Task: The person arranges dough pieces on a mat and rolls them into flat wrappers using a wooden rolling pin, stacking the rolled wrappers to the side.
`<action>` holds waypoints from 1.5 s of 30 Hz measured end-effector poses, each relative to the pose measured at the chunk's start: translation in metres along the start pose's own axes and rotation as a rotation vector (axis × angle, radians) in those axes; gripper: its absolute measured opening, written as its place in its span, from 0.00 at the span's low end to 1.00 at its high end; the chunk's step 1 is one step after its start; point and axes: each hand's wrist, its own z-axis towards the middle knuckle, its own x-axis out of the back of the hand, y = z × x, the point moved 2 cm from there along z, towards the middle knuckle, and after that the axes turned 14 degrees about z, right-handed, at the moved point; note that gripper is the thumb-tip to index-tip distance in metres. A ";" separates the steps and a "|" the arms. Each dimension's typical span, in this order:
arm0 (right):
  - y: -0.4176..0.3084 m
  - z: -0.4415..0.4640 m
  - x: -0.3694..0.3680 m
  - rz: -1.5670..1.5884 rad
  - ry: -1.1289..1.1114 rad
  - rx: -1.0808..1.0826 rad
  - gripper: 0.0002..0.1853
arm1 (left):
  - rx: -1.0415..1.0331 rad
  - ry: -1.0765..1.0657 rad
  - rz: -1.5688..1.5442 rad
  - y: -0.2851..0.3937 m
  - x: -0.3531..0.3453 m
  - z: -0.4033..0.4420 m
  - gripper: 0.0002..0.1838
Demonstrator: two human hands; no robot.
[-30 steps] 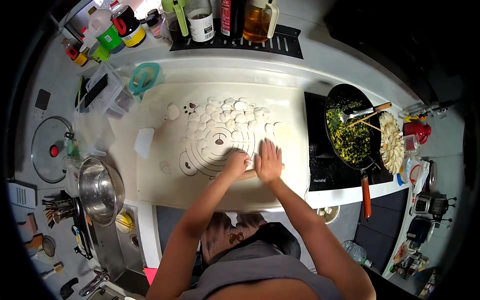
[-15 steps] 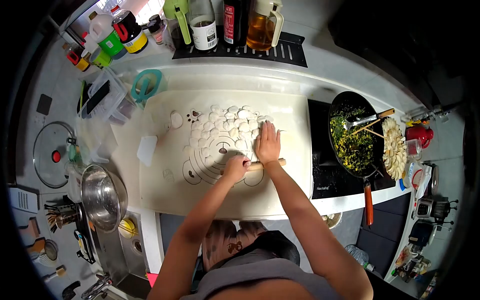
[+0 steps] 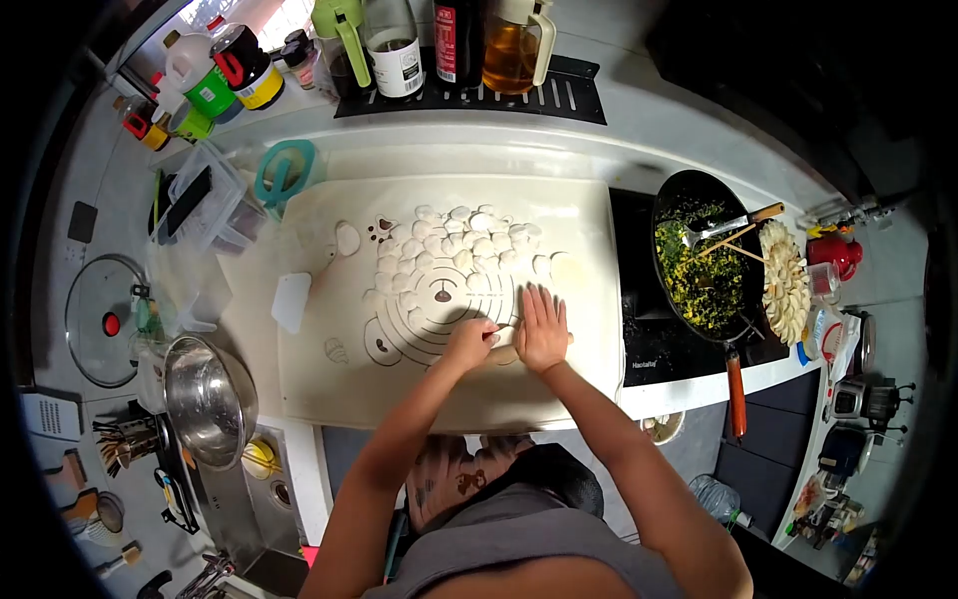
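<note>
On the cream pastry mat printed with rings, my left hand is closed, its fingertips pinching the edge of a small pale dough piece. My right hand lies flat with fingers stretched forward. Its palm rests on a wooden rolling pin, which is mostly hidden under the hand. Beyond both hands, several flattened dough rounds cluster on the mat, some overlapping. A larger dough lump sits apart to their left, and a white scraper lies at the mat's left side.
Right of the mat, a black wok of chopped green and yellow filling stands on the cooktop, its handle pointing toward me. Pleated dumplings are beside it. At left are a steel bowl and plastic containers; bottles line the back.
My right hand has drawn back toward me, from fingers near the dough rounds to its palm over the rolling pin. The left hand stays nearly in place; the camera view shifts slightly.
</note>
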 end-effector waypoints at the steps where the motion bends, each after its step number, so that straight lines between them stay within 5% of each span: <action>1: 0.002 0.012 -0.001 -0.007 0.006 0.015 0.35 | -0.023 0.000 0.021 0.001 0.001 0.002 0.08; 7: 0.014 0.073 -0.018 0.046 0.131 -0.133 0.31 | -0.029 0.071 0.108 0.003 0.001 0.026 0.06; 11: 0.009 0.025 -0.012 0.048 0.036 -0.224 0.32 | -0.111 0.003 0.232 0.020 -0.003 0.024 0.07; 13: 0.000 -0.021 0.000 0.047 -0.016 -0.161 0.33 | -0.159 0.056 0.245 0.019 -0.009 0.021 0.08; 17: -0.003 -0.056 0.007 0.044 -0.014 -0.142 0.34 | 0.109 0.034 -0.026 0.011 -0.009 0.005 0.06; 27: 0.012 0.076 -0.023 -0.034 0.119 -0.174 0.32 | 0.017 0.201 -0.006 0.001 0.002 0.019 0.05; 32: 0.005 0.035 -0.013 0.034 0.045 -0.206 0.33 | -0.067 -0.031 0.120 0.013 0.001 0.027 0.08; 38: -0.003 -0.060 -0.001 0.040 -0.065 -0.177 0.36 | 0.104 0.048 0.041 -0.002 -0.013 0.013 0.11; 45: 0.001 0.035 -0.013 -0.001 0.066 -0.047 0.33 | 0.088 0.077 0.036 -0.003 0.001 0.010 0.08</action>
